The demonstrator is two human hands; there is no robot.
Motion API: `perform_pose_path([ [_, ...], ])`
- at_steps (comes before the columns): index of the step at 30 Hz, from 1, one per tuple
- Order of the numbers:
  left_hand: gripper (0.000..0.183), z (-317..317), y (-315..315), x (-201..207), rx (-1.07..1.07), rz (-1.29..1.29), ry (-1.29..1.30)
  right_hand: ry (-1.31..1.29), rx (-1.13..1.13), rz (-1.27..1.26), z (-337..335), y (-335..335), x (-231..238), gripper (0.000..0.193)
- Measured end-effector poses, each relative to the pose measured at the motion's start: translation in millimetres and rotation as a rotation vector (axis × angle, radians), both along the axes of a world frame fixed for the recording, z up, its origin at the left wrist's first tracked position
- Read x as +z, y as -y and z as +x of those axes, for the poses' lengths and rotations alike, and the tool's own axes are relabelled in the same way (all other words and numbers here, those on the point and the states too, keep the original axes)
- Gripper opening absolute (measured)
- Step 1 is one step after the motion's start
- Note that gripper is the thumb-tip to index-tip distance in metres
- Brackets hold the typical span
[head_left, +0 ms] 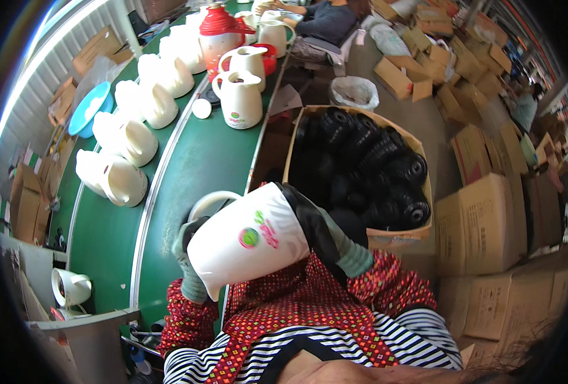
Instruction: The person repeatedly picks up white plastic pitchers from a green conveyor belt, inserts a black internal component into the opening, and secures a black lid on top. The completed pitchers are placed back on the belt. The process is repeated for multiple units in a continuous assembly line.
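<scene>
A white thermos jug shell [252, 240] with a spout, a loop handle and a pink-and-green print lies tilted in front of my chest, its spout end down to the left. My left hand [191, 253], in a grey knit glove with a dark palm, grips the spout end below the handle. Round the base end wraps my right hand [316, 227], gloved alike. The inside of the jug is hidden. Ahead on the green conveyor belt [188, 160] stand another white jug [240, 102] and a red-topped jug [216, 45]. Beside them lies a small white disc [201, 108].
White jug shells [124, 179] line the belt's left lane beside a blue basin [92, 109]. At my right is a carton [424, 185] of black ribbed round parts [380, 173]. Cardboard boxes [479, 217] stack further right. A co-worker [325, 25] sits at the far end, near a lined bin [354, 93].
</scene>
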State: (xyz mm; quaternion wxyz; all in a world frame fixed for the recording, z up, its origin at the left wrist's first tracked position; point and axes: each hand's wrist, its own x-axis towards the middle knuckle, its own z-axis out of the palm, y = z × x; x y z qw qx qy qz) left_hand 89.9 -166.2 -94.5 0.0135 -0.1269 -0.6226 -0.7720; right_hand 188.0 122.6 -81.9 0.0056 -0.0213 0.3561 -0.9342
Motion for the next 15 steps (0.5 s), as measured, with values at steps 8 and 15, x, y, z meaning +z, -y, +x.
perform_pose_path([
  [8,0.027,5,12,27,-0.012,-0.219,-0.141,-0.186,-0.120,0.594,6,-4,33,0.076],
  [15,0.020,11,-6,31,-0.220,0.237,0.249,-0.290,-0.232,0.371,16,17,30,0.065],
])
